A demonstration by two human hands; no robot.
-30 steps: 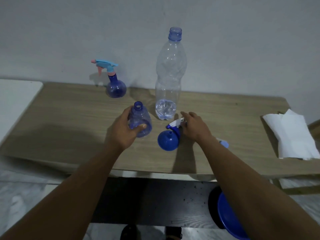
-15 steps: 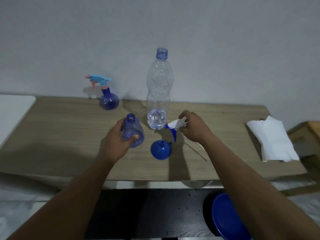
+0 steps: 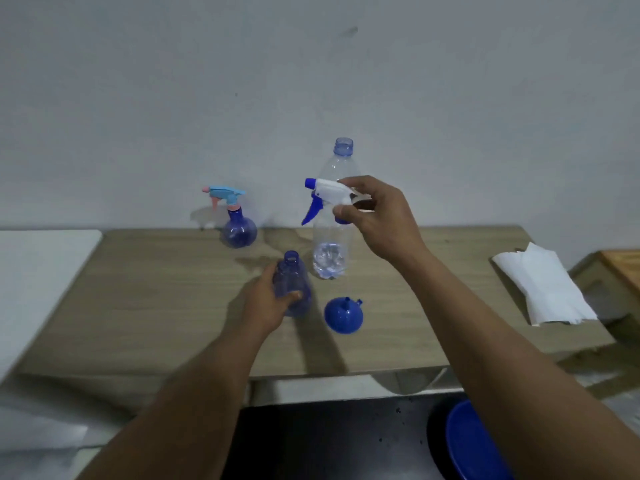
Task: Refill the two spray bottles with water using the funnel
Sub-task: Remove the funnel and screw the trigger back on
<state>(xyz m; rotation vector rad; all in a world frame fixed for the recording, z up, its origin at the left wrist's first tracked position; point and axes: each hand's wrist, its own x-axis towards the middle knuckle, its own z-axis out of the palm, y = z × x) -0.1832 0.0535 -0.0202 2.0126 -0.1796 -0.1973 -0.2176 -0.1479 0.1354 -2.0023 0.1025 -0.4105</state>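
Note:
My left hand (image 3: 268,304) grips a small blue spray bottle (image 3: 293,285) with an uncapped neck, upright on the wooden table (image 3: 145,299). My right hand (image 3: 379,218) holds a white and blue spray head (image 3: 325,195) in the air, above and to the right of that bottle. A blue funnel (image 3: 343,315) lies upside down on the table just right of the bottle. A tall clear water bottle (image 3: 335,216), uncapped, stands behind with a little water at its bottom. A second blue spray bottle (image 3: 239,228) with a light-blue and pink head stands at the back by the wall.
White paper towels (image 3: 543,289) lie at the table's right end. A blue round object (image 3: 474,445) sits on the dark floor below the front edge. A white surface (image 3: 38,271) adjoins the table on the left. A wall rises right behind the table.
My right hand has lifted the spray head from the table beside the funnel up in front of the water bottle. My left hand stays on the small bottle.

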